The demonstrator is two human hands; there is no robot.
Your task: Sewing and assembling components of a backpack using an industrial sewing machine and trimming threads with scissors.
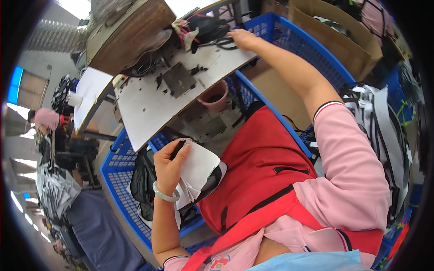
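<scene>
My left hand is closed around a stack of flat white pieces with a black part beneath, held low in front of the worktable. A black strip shows between the thumb and fingers, and a pale bangle sits on that wrist. Stretched out to the table's far right end, my right hand closes at the handle loops of what look like black scissors. Its fingertips are partly hidden. Just beyond lies a dark bundle, beside pink cord and pale cloth.
On the white worktable lie a dark square plate and black scraps, near a brown machine housing. A pink bucket stands below. Blue crates flank me, one with black goods. A cardboard box stands far right.
</scene>
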